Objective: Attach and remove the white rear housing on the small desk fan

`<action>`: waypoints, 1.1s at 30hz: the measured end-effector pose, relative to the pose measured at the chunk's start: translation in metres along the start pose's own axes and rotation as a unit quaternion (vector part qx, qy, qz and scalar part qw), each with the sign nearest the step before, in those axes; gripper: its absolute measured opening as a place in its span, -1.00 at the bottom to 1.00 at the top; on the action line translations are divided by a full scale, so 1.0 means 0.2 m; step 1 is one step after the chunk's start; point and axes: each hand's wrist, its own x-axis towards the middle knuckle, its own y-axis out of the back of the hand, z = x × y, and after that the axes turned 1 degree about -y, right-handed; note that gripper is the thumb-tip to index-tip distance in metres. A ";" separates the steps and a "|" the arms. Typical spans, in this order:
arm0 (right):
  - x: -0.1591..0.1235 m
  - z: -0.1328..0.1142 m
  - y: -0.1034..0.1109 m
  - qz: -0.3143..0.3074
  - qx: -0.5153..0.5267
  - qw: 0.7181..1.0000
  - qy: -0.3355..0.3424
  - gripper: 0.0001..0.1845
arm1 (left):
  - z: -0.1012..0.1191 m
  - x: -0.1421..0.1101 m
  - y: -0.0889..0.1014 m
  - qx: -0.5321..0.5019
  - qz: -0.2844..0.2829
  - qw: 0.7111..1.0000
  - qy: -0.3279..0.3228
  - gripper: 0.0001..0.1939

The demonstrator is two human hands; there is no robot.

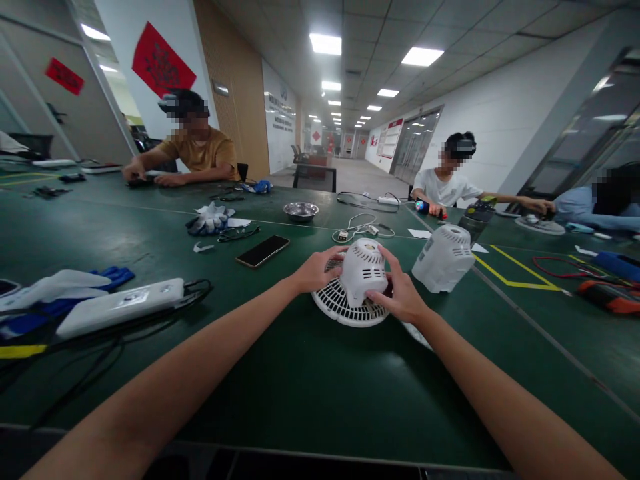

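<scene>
A white vented fan motor housing [365, 272] stands over a round white fan grille [345, 312] on the green table. My left hand [320, 270] presses its fingers against the housing's left side. On the other side, my right hand [403, 293] curls round the housing, thumb low at the front and fingers near the top. Whether the housing touches the grille is hard to tell. To the right stands a second, larger white vented housing [444, 259], apart from my hands. A pale flat piece [417, 335] shows partly from under my right wrist.
A black phone [263, 251], a metal bowl [301, 212] and a white cable [367, 230] lie beyond my hands. Leftward are a white power strip [123, 307] and gloves [210, 219]. An orange-black tool [607, 295] lies at right. Several people sit around the table.
</scene>
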 end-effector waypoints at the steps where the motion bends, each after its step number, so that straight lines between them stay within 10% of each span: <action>1: 0.00 -0.01 0.00 -0.010 0.015 1.000 -0.001 0.06 | 0.01 -0.01 -0.01 -0.012 -0.001 1.000 -0.011 -0.31; 8: -0.01 -0.03 -0.01 -0.054 0.068 0.996 -0.003 0.04 | 0.07 -0.02 -0.07 0.050 -0.007 0.998 -0.027 0.40; 20: -0.01 -0.07 0.00 -0.062 0.072 0.995 -0.017 0.06 | 0.17 -0.02 -0.06 0.066 0.009 0.996 -0.052 0.30; 33: -0.01 -0.04 0.00 -0.033 0.054 0.998 0.012 0.04 | 0.02 -0.02 -0.11 0.079 0.044 0.994 -0.060 0.37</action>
